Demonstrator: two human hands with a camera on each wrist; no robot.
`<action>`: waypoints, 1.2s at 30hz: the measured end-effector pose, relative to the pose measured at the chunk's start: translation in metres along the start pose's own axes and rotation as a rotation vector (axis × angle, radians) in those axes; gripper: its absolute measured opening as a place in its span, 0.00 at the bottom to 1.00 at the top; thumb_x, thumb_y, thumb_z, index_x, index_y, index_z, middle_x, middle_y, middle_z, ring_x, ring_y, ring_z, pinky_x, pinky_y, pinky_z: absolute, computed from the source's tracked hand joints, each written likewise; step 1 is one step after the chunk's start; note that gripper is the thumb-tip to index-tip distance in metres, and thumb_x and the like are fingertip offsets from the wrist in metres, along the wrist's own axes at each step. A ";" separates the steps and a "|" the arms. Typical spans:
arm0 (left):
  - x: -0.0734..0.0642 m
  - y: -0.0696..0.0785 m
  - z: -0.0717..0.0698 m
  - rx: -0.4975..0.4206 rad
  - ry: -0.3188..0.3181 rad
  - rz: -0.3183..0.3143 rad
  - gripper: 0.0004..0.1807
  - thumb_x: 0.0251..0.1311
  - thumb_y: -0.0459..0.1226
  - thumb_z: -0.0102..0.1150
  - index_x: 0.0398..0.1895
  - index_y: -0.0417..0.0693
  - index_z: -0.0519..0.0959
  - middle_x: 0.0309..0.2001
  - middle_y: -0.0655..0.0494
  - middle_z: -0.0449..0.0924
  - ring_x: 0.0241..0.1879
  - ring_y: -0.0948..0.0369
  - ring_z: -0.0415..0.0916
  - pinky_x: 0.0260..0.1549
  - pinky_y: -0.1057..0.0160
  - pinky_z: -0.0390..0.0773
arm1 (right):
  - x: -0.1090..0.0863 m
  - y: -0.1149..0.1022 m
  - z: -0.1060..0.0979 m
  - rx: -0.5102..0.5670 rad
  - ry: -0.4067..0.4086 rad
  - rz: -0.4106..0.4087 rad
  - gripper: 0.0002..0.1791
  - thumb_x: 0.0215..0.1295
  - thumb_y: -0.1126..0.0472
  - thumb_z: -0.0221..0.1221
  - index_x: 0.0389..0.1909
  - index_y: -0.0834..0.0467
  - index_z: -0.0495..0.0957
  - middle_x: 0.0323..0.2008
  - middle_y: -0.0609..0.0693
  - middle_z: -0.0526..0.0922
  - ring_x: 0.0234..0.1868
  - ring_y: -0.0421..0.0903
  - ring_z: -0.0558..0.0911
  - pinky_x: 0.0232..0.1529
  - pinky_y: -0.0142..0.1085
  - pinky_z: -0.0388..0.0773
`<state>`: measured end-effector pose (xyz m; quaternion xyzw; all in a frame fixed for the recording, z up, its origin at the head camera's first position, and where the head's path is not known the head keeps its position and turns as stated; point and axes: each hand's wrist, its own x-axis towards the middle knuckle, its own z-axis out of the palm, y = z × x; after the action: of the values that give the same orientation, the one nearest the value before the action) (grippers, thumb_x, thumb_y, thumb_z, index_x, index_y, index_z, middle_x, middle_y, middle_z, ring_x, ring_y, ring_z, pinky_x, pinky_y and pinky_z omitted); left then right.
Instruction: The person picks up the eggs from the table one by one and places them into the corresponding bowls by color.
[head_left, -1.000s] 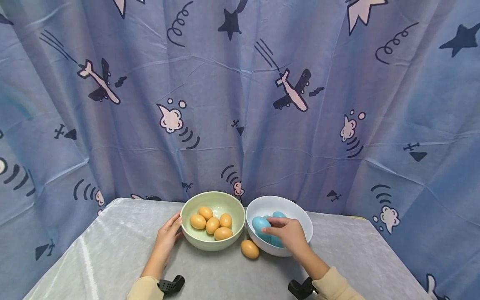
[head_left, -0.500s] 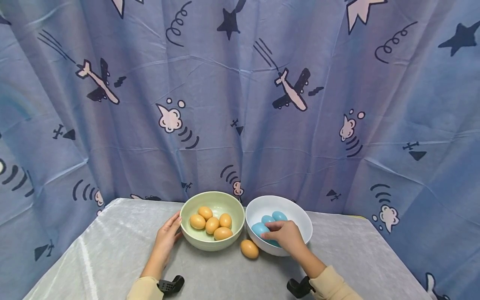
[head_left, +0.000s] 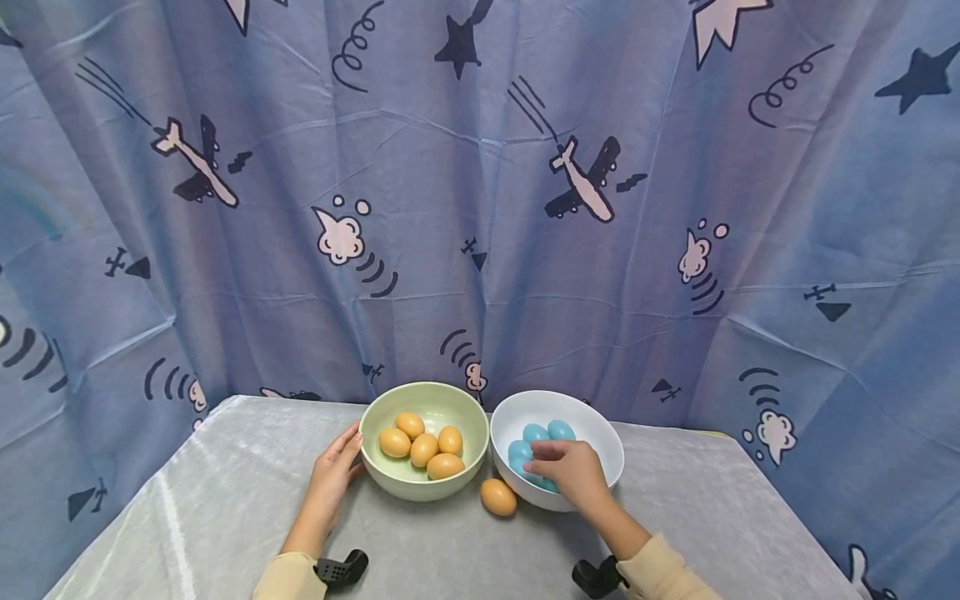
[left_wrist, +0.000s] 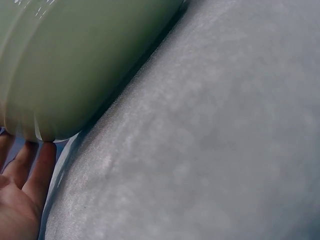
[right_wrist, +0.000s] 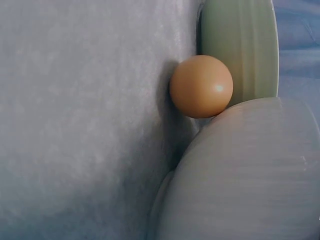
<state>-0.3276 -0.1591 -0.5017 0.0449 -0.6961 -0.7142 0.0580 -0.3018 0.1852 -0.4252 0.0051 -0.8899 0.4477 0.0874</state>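
Observation:
In the head view my left hand (head_left: 333, 467) touches the left side of a light green bowl (head_left: 427, 487) with extended fingers. Several brown eggs (head_left: 423, 450) lie inside that bowl. My right hand (head_left: 573, 471) is over the near part of a white bowl (head_left: 603, 429), its thumb and fingertips apart just above several blue eggs (head_left: 561, 430). It partly hides those eggs. One more brown egg (head_left: 498, 497) sits on the table in front of where the bowls meet. The right wrist view shows this egg (right_wrist: 201, 86) close against the white bowl (right_wrist: 245, 175), but no hand.
A grey cloth covers the table (head_left: 420, 554). Directly behind the bowls hangs a blue patterned curtain (head_left: 480, 208). The two bowls stand side by side, rims nearly touching. Black wrist cameras (head_left: 342, 570) are strapped on both wrists.
My right hand has lowered a blue egg among the others in the white bowl and let go of it. My left hand stays at the green bowl.

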 end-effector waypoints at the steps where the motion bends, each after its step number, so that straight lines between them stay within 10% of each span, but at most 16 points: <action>1: 0.000 0.000 0.000 0.002 -0.001 -0.001 0.32 0.74 0.54 0.47 0.75 0.49 0.64 0.75 0.51 0.62 0.66 0.63 0.67 0.68 0.51 0.72 | -0.001 0.000 0.000 0.026 0.018 0.002 0.16 0.51 0.62 0.74 0.42 0.64 0.87 0.38 0.56 0.90 0.47 0.51 0.87 0.49 0.39 0.85; 12: -0.001 0.002 -0.001 -0.009 -0.007 -0.006 0.33 0.75 0.53 0.46 0.76 0.48 0.62 0.76 0.49 0.59 0.72 0.51 0.61 0.70 0.48 0.69 | -0.055 -0.021 -0.002 0.267 -0.001 0.027 0.13 0.50 0.62 0.75 0.38 0.62 0.89 0.36 0.54 0.91 0.37 0.31 0.84 0.38 0.23 0.82; 21: 0.001 0.002 -0.002 -0.015 -0.010 -0.011 0.33 0.74 0.53 0.46 0.76 0.48 0.61 0.77 0.49 0.59 0.73 0.51 0.61 0.70 0.47 0.68 | -0.073 -0.002 0.007 0.211 -0.170 0.054 0.22 0.51 0.64 0.74 0.47 0.70 0.84 0.45 0.63 0.88 0.46 0.50 0.88 0.41 0.31 0.86; 36: 0.000 0.001 0.000 -0.023 -0.019 -0.010 0.33 0.74 0.53 0.47 0.76 0.48 0.61 0.77 0.50 0.58 0.73 0.51 0.60 0.71 0.47 0.68 | -0.067 0.010 0.019 0.062 -0.179 -0.020 0.28 0.47 0.63 0.76 0.49 0.72 0.82 0.47 0.66 0.86 0.50 0.59 0.86 0.48 0.42 0.86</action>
<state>-0.3276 -0.1590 -0.5007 0.0407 -0.6882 -0.7228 0.0484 -0.2400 0.1710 -0.4550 0.0565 -0.8797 0.4720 0.0118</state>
